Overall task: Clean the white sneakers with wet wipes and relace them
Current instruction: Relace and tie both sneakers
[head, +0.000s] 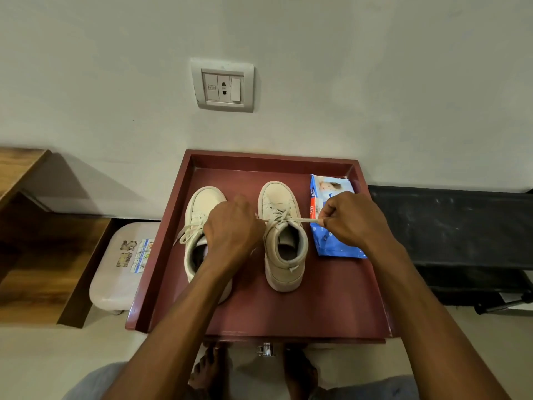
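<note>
Off-white matte wall point(375, 82) fills the far side. Against it stands a maroon tabletop point(331, 307), smooth and square, with a raised rim. Grained brown wooden shelving point(43, 255) sits beyond its left edge and a black bench point(447, 226) beyond its right. A pale, rounded plastic stool point(112, 284) is tucked by the left edge. Mid-tabletop, the left sneaker point(205, 203) and right sneaker point(284, 255), white high-tops, stand side by side, toes to the wall. A grey socket plate point(222, 84) is set in the wall. A crinkled blue wipes pack point(331, 246) lies along the right edge. The left grip point(232, 226) curls around one end of the right sneaker's lace point(305, 220). The right grip point(350, 219) pinches the other end, taut over the pack.
</note>
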A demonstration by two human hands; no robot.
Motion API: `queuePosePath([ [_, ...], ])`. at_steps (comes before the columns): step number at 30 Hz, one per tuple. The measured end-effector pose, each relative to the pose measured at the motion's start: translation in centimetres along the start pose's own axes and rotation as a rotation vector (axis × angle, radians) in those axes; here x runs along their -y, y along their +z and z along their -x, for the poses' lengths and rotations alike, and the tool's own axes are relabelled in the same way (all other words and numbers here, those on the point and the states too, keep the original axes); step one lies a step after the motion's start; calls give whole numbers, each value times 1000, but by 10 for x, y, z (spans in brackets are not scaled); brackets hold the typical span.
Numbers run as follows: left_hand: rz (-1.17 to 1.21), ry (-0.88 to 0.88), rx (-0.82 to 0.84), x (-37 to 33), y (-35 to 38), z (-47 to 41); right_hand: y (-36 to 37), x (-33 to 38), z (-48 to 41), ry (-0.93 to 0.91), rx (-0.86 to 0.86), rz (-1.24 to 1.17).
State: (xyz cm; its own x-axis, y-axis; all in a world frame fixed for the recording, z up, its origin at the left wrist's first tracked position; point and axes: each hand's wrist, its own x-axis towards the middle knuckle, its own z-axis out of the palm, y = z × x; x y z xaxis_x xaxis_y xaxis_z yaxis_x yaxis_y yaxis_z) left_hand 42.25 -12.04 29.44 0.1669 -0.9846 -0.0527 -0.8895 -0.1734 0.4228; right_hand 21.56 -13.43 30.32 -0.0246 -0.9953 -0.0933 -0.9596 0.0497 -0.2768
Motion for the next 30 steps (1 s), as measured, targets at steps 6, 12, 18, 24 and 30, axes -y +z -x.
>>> queuePosePath([
  [6,-4,35,8,5,2,-2,1,-1,1,0,27,-38],
  [12,40,81,116,11,3,-10,2,-1,-1,-38,63,-102],
  [18,102,146,185,11,2,-13,-1,6,3,-69,124,-98],
  [24,-2,292,212,7,0,-14,-9,18,7,-144,156,-97],
  [30,37,373,327,0,6,-13,13,47,16,-180,229,121],
])
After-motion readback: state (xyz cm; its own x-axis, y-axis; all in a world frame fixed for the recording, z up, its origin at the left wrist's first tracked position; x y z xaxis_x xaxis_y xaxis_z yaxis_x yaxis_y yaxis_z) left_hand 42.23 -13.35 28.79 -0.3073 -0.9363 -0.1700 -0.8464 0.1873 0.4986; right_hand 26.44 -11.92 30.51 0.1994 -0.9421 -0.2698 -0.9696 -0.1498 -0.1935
